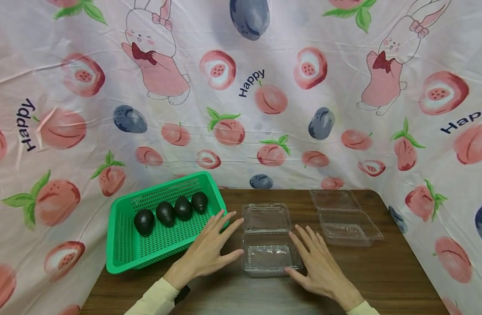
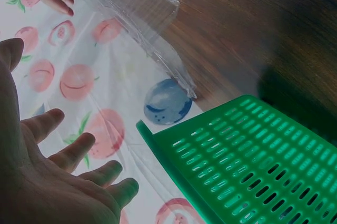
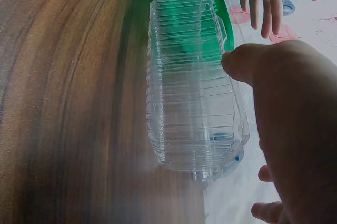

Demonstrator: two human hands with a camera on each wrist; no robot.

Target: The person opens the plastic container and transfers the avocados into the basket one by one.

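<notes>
A clear plastic clamshell box [image 1: 268, 258] lies with its lid raised back on the brown table, in the middle of the head view. At its right side is my right hand [image 1: 323, 269], fingers spread, thumb and fingertips right at the rim; the right wrist view shows the thumb [image 3: 245, 63] by the box's edge. My left hand [image 1: 207, 249] hovers between the box and a green basket [image 1: 166, 258], its fingers straight and holding nothing. Several dark avocados [image 1: 165, 214] sit in a row inside the basket.
Another open clear clamshell box [image 1: 349, 227] stands to the right, near the back of the table [image 1: 398, 275]. A fruit-and-rabbit printed cloth [image 1: 272, 131] hangs behind the table and along both sides.
</notes>
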